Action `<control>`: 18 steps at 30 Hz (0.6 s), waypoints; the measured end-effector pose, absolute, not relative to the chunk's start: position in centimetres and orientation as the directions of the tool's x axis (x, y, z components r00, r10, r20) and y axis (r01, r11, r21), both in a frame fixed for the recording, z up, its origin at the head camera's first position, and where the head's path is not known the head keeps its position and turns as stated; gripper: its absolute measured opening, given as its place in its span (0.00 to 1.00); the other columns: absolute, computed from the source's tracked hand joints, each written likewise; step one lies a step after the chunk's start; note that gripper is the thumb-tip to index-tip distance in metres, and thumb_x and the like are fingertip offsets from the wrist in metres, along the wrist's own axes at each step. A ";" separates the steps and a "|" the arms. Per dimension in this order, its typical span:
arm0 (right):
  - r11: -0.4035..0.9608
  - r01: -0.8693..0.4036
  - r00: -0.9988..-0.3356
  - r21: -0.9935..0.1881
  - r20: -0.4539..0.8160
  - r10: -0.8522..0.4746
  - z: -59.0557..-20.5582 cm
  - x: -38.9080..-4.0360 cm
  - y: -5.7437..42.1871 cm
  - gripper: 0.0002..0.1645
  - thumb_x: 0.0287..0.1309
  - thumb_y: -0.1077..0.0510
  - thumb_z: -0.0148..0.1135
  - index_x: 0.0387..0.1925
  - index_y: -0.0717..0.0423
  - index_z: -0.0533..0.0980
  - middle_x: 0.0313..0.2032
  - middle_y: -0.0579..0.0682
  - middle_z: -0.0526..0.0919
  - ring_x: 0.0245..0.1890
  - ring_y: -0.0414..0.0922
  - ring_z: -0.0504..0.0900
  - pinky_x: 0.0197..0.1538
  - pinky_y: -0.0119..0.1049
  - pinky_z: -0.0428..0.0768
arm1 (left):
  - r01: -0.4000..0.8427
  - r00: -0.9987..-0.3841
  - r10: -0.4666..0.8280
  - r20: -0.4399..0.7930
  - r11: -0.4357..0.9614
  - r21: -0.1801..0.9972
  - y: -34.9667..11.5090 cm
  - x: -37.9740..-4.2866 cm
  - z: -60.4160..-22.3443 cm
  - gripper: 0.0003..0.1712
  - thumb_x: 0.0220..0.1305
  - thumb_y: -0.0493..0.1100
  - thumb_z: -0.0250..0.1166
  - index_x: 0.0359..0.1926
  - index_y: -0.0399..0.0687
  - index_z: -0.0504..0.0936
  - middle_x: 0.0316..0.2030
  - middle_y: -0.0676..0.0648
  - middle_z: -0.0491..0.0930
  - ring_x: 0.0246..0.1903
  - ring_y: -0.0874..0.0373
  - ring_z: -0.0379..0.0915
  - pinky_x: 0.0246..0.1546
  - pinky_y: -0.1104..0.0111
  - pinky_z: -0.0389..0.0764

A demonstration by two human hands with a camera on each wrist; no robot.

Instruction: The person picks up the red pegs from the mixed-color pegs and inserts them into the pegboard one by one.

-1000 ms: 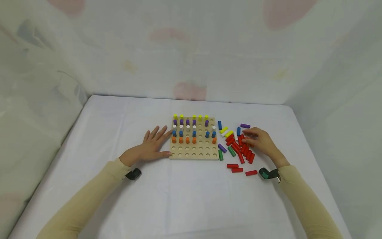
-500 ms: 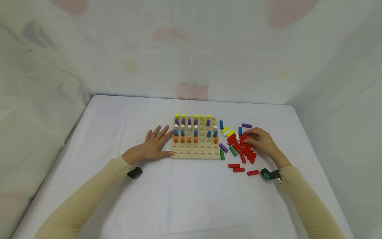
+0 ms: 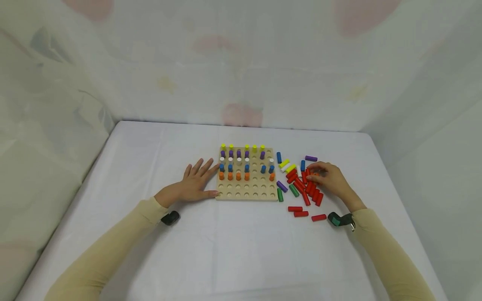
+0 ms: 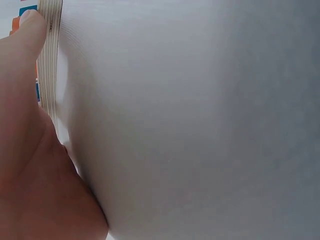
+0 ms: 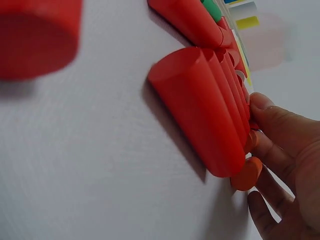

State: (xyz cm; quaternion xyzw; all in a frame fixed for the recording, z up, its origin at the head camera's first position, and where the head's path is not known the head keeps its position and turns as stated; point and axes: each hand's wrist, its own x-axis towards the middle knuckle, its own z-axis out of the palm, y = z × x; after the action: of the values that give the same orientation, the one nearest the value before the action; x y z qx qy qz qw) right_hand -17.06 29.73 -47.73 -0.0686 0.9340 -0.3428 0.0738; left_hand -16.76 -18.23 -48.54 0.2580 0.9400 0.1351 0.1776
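Note:
My left hand point(image 3: 193, 186) lies flat with fingers spread at the left side of a wooden pegboard point(image 3: 246, 195). Its thumb and fingertips touch the board's edge, and in the left wrist view the thumb point(image 4: 32, 35) rests against the layered side. Yellow, purple, white, blue and orange pegs stand in rows on the board. My right hand point(image 3: 329, 179) is at the right of a loose pile, its thumb and fingers curled about a red peg point(image 3: 308, 172); the fingers partly hide their contact. Orange pegs point(image 5: 246, 175) lie under this hand, beside a row of red pegs point(image 5: 200, 110).
Several red pegs point(image 3: 295, 209) lie apart at the pile's near side. Green pegs point(image 3: 280, 195), a purple peg point(image 3: 281, 186) and a blue peg point(image 3: 279, 157) lie along the board's right side. Another purple peg point(image 3: 311, 158) is behind the pile. White cloth covers the table point(image 3: 226, 251).
The right thumb and fingers have drawn closer together around the red peg, after standing farther apart a second ago. My left hand stays against the board, and the pegs on it look the same.

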 end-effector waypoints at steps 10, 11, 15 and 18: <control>0.739 -0.057 -0.982 -0.671 -0.097 -0.164 -47.8 -17.3 29.9 0.20 0.63 0.52 0.66 0.54 0.53 0.78 0.47 0.57 0.84 0.50 0.52 0.78 0.51 0.36 0.79 | 0.435 -0.804 0.533 -0.265 0.830 0.349 -18.2 -16.7 -48.4 0.55 0.65 0.71 0.56 0.80 0.59 0.37 0.80 0.42 0.29 0.78 0.34 0.19 0.70 0.31 0.30; 0.735 -0.047 -0.982 -0.676 -0.103 -0.157 -47.8 -17.3 30.0 0.20 0.63 0.52 0.66 0.54 0.53 0.78 0.47 0.56 0.84 0.50 0.51 0.78 0.49 0.32 0.79 | 0.434 -0.804 0.532 -0.266 0.830 0.351 -18.2 -16.7 -48.4 0.55 0.65 0.71 0.56 0.80 0.59 0.37 0.80 0.42 0.29 0.78 0.34 0.19 0.70 0.31 0.30; 0.728 -0.028 -0.983 -0.685 -0.112 -0.143 -47.8 -17.3 30.0 0.19 0.64 0.51 0.66 0.54 0.52 0.78 0.47 0.56 0.84 0.50 0.51 0.78 0.46 0.26 0.77 | 0.434 -0.804 0.532 -0.266 0.830 0.351 -18.2 -16.7 -48.4 0.55 0.65 0.71 0.56 0.80 0.58 0.37 0.80 0.42 0.29 0.78 0.34 0.19 0.70 0.31 0.30; 0.727 -0.024 -0.984 -0.686 -0.111 -0.137 -47.6 -17.3 30.0 0.20 0.64 0.50 0.65 0.54 0.53 0.78 0.48 0.57 0.84 0.52 0.54 0.78 0.51 0.34 0.81 | 0.438 -0.804 0.534 -0.262 0.829 0.347 -18.2 -16.7 -48.4 0.55 0.65 0.71 0.56 0.80 0.58 0.37 0.80 0.41 0.29 0.78 0.34 0.20 0.70 0.30 0.30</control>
State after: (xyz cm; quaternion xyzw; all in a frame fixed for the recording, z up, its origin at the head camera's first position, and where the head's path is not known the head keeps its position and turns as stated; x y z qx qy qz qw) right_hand -17.32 29.97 -47.59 -0.0434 0.9261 -0.3668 0.0773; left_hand -16.71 -18.21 -48.36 0.2586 0.9398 0.1361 0.1769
